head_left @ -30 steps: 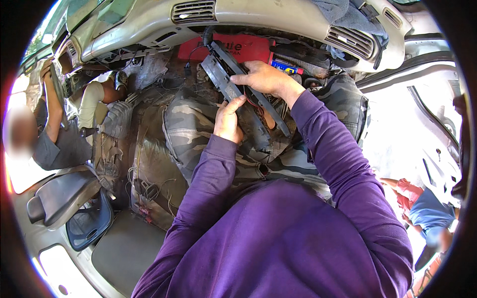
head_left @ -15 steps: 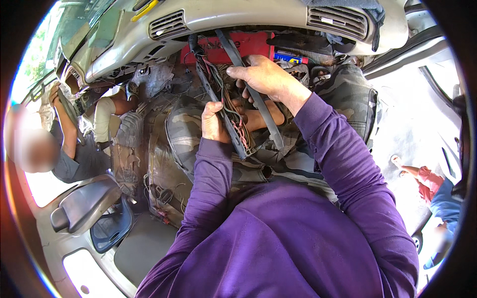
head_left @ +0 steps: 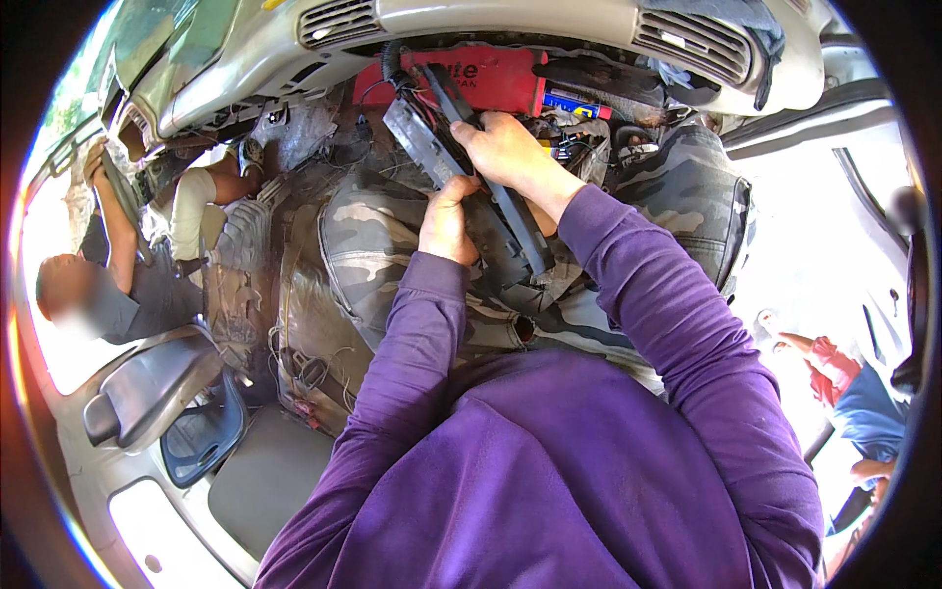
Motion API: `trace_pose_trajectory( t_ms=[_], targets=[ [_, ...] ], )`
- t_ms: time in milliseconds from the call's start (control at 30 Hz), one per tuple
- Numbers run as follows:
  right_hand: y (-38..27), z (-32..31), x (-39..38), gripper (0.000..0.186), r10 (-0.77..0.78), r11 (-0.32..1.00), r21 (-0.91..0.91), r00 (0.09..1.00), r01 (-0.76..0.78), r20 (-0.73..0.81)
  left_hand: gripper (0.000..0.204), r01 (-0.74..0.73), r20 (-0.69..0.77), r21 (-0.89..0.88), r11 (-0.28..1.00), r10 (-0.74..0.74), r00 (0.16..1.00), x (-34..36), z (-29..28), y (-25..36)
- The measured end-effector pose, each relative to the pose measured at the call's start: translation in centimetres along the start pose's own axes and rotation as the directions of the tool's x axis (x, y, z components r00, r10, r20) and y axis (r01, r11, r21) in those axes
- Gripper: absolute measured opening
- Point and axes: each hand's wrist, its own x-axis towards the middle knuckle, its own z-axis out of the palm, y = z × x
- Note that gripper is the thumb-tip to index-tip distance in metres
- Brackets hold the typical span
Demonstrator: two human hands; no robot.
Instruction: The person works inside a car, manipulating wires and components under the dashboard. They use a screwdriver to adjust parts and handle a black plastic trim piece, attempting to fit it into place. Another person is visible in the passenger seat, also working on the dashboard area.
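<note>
Over my lap I hold a long black plastic wire channel (head_left: 414, 139), tilted so that its side faces up. My left hand (head_left: 446, 224) is closed around its lower part, thumb on top. My right hand (head_left: 515, 157) grips a long, narrow black plastic cover strip (head_left: 522, 234), which lies along the right side of the channel. I cannot tell whether the two are joined. A corrugated black sleeve (head_left: 391, 61) with wires runs into the channel's far end. Most of the wires inside are hidden by the parts and my hands.
The dashboard (head_left: 549, 22) spans the far side. Beneath it are a red case (head_left: 505, 80) and a blue tube (head_left: 577, 106). Bare floor with loose wires (head_left: 309, 368) and a seat (head_left: 157, 393) lie left. One person (head_left: 162, 299) is at the left, another (head_left: 859, 393) outside, right.
The cover strip has come against the channel, and the channel has rolled so its wires are mostly hidden. My hands have moved closer together.
</note>
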Motion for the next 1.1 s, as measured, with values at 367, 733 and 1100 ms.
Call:
trace_pose_trajectory(
  t_ms=[367,733,1100],
  targets=[
    [1.0,0.6,1.5,0.054,-0.056,0.998,-0.017,0.998,0.055,-0.018,0.028,0.017,0.035,0.056,0.998,-0.019,0.999,0.0,0.3,0.2],
    [1.4,1.1,1.5,0.052,-0.069,0.995,0.069,0.997,0.068,0.017,0.029,0.012,0.027,-0.006,1.000,-0.012,1.000,-0.5,1.1,0.4],
    [-0.2,1.0,0.7,0.050,-0.006,0.989,0.149,0.999,0.000,0.040,0.029,-0.026,0.059,-0.040,0.999,0.028,0.998,-1.8,1.8,0.9]
  ],
)
